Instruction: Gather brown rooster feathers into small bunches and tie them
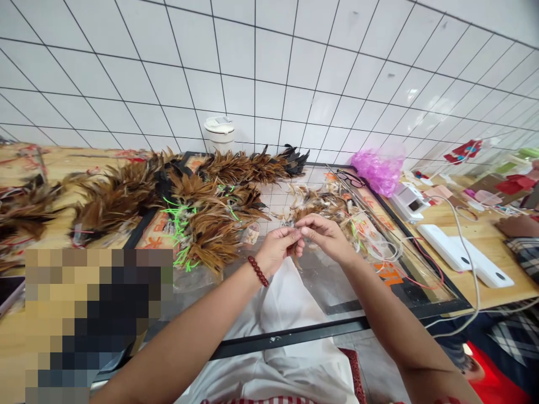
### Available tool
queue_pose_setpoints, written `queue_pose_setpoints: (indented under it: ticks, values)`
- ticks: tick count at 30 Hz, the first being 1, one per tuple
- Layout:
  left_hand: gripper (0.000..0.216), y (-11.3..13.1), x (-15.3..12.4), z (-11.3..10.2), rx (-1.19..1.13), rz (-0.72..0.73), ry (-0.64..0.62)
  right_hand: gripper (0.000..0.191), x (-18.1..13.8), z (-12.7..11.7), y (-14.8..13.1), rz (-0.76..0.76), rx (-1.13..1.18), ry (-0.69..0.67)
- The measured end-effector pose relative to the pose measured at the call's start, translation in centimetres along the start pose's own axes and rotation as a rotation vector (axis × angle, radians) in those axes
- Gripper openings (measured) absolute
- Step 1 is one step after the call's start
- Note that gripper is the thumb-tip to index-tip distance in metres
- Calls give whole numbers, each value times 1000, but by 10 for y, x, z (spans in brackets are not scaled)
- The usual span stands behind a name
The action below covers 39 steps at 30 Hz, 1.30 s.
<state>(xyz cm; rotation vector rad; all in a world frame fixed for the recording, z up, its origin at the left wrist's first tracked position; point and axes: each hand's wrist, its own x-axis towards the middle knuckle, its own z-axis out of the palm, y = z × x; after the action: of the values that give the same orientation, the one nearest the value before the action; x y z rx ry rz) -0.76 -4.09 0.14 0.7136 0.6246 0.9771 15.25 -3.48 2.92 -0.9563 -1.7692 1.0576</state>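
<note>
- Head view shows the wooden table (492, 241) cut off at left and right sides.
- At the lower left, coarse squares (99, 325) hide part of this table.
- On the right border, another person is cut, so only some parts are visible, such as a checked sleeve (526, 252).
- Between the fingertips, the held piece, if any, is too small to make out.
- Feathers are brown with dark tips: one long garland (252, 166) lies at the far side, one thick bunch (210, 235) with bright green strands (179, 224) lies left of the hands, and one messy pile (324, 205) lies just beyond them.
- Glass board (332, 283) lies under these feathers; its black frame (295, 335) makes the near edge, below both forearms.
- Some glass surface shows between bunch and pile.
- Left hand (281, 247), with beads (257, 271) on its wrist, and right hand (326, 235) meet above the glass; their fingers are narrow, in a pinch.
</note>
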Motion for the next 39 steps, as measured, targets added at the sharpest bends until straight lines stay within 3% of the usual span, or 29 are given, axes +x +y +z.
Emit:
queue_pose_setpoints:
  ticks: [9,12,15,19,22,25,28,32,36,39]
  values:
    - [35,0,0,0,104,32,-9,32,-1,8,2,117,168,58]
    - [33,0,2,0,143,76,54,35,8,4,-1,171,156,-8]
    - [30,2,4,-3,47,115,112,37,44,-2,-4,216,-150,-117]
    - [29,4,7,-7,-41,136,143,18,121,8,4,213,-845,-44]
    - [32,3,8,-9,-39,116,156,26,166,26,20,293,-1051,48]
    - [36,3,9,-9,-35,103,151,28,184,36,32,362,-1063,89]
    - [37,3,9,-9,-41,103,154,23,177,29,34,407,-1010,83]
    - [38,2,11,-9,-106,141,184,19,127,5,21,349,-881,105]
    - [37,1,14,-10,-239,206,247,20,55,-1,4,237,-233,165]
    - [36,1,15,-11,-254,198,262,20,20,11,-6,251,37,146]
